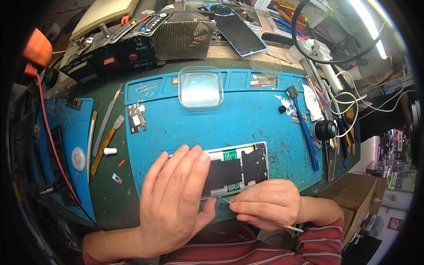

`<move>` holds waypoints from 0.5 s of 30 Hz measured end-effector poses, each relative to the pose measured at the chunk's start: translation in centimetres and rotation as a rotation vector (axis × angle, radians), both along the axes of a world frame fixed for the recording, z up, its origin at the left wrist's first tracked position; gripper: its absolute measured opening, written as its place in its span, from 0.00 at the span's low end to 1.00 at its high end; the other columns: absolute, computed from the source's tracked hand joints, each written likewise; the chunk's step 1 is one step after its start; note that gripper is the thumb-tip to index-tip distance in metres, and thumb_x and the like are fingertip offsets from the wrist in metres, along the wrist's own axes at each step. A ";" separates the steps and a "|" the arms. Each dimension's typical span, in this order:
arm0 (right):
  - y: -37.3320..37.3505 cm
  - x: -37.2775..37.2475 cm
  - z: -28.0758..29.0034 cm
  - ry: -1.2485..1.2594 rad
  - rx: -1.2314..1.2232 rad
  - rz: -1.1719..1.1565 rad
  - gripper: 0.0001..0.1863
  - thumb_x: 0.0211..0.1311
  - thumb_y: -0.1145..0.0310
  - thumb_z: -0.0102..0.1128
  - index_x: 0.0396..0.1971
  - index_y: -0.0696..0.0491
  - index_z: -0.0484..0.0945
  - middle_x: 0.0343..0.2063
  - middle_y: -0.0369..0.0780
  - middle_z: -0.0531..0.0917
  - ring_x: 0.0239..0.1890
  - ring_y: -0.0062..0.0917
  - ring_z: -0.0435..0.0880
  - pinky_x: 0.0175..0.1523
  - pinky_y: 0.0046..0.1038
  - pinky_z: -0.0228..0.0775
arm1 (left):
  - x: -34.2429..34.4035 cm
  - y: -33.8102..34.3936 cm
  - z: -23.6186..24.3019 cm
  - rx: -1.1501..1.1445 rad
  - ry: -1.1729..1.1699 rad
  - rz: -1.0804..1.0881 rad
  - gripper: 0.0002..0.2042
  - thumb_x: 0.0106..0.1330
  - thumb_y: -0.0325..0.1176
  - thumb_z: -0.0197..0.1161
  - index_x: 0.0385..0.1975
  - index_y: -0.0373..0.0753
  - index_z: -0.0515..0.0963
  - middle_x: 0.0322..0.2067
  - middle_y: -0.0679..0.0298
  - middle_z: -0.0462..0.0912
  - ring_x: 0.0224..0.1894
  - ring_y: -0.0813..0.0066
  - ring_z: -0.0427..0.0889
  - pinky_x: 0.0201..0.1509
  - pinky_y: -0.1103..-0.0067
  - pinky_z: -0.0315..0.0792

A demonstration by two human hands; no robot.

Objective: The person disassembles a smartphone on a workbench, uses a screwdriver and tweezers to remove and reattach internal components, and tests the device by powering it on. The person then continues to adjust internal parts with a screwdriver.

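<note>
An opened phone (225, 172), with black covers, a green strip and a pale frame edge, lies at the near middle of the blue work mat (190, 121). My left hand (174, 198) spans its left part, fingers long across the top and thumb at the near edge, steadying it. That hand hides the phone's left end. My right hand (271, 203) is closed around a thin metal pry tool (225, 200) with a yellow band near its rear end. The tool's tip points at the phone's near edge, beside my left thumb; exact contact cannot be made out.
A clear plastic box (201, 88) stands on the mat's far part. A circuit board (137, 118) lies at the left, near tweezers (106, 119) and a brush (106, 145). At the right are a blue-handled brush (304, 128), a black round lens (324, 130) and white cables (353, 101).
</note>
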State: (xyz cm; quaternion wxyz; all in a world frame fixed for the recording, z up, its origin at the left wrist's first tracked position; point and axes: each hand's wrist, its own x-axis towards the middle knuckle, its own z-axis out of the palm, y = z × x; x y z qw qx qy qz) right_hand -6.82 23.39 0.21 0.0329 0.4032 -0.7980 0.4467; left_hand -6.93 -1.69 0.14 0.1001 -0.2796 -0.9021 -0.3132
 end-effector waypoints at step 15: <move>0.0 0.1 -0.1 0.018 0.001 0.001 0.14 0.57 0.74 0.78 0.42 0.60 0.88 0.39 0.43 0.91 0.36 0.30 0.93 0.38 0.28 0.86 | 0.0 0.0 0.1 -0.005 -0.012 -0.002 0.46 0.50 0.29 0.77 0.73 0.31 0.65 0.61 0.44 0.81 0.63 0.46 0.82 0.70 0.53 0.71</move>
